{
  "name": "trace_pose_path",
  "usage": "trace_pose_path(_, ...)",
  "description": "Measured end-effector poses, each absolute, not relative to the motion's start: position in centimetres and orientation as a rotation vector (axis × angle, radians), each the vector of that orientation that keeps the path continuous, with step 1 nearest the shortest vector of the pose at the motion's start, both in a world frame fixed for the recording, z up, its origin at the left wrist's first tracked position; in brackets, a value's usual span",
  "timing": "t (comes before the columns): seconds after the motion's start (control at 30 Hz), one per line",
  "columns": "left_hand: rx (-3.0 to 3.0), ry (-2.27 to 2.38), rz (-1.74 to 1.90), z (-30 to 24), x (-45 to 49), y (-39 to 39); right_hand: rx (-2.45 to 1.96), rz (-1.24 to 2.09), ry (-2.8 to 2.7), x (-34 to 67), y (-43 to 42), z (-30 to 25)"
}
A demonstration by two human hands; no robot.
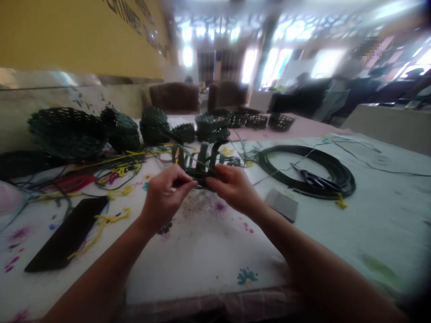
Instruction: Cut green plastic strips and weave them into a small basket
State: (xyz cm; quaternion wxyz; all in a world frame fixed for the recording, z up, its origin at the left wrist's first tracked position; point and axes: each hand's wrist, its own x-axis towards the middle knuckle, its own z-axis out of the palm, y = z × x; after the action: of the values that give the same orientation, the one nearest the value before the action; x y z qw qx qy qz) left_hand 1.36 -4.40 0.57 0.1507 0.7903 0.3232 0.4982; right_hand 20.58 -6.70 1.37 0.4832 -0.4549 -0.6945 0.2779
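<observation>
A half-woven dark green basket piece with upright strips rests above the table's middle. My left hand pinches its left edge with closed fingers. On the other side, my right hand grips the piece, thumb and fingers pressed onto the weave. Both forearms reach in from the bottom of the view.
Finished green baskets stand at the back left, with smaller ones farther back. A coil of green strip with black scissors lies to the right. A grey block, a black flat object and yellow and red cords lie on the flowered cloth.
</observation>
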Motion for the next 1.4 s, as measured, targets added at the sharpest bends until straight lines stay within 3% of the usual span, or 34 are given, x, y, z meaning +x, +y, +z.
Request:
trace_pose_path(0.3,2.399,0.956,1.549,1.4,0.9,-4.2,-1.095,0.644,-1.665,20.6,-6.8,1.4)
trace_pose_path(1.2,2.657,0.995,0.858,0.7,0.0,-2.5,-1.278,0.271,-1.949,19.9,-6.2,-0.9)
trace_pose_path(1.4,2.586,1.137,0.957,0.2,0.3,-2.2,-1.182,0.242,-1.885,20.1,-5.7,-1.8)
